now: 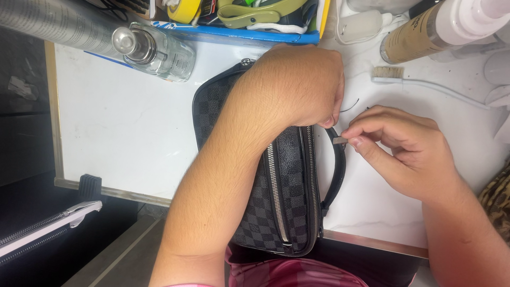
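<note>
A dark grey checkered zip pouch lies on the white table in front of me, with two silver zips running along it. My left hand rests on top of the pouch and pinches near the upper end of its black wrist strap. My right hand pinches a small silver metal piece against the strap, just right of my left fingertips.
A clear glass bottle with a silver cap lies at the back left. A blue tray of tools stands at the back. A white toothbrush and a tan spray bottle lie at the back right.
</note>
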